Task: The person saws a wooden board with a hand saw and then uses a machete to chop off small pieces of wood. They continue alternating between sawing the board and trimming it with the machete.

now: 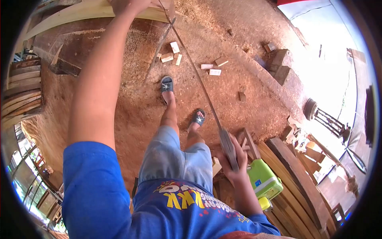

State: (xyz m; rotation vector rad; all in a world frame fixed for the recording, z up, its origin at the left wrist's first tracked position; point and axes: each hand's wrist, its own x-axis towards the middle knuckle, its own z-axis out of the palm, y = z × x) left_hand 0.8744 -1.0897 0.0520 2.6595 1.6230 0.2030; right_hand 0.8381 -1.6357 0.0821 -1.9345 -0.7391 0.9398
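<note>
My right hand [232,155] is closed round the grey handle of a handsaw [197,76]. The long thin blade shows nearly edge-on and runs up and left to the end of a pale wooden plank [85,19] at the top. Over that plank, close to the blade's far end, is my left hand [128,5]. The frame's upper edge cuts off its fingers. Several small wood offcuts [167,57] lie on the ground below the plank's end.
Sawdust covers the dirt floor [143,103] around my feet in sandals. Stacked boards [296,187] and a green plastic container [263,179] stand on the right. More timber [24,87] is piled at the left. Rough blocks [280,65] sit at the upper right.
</note>
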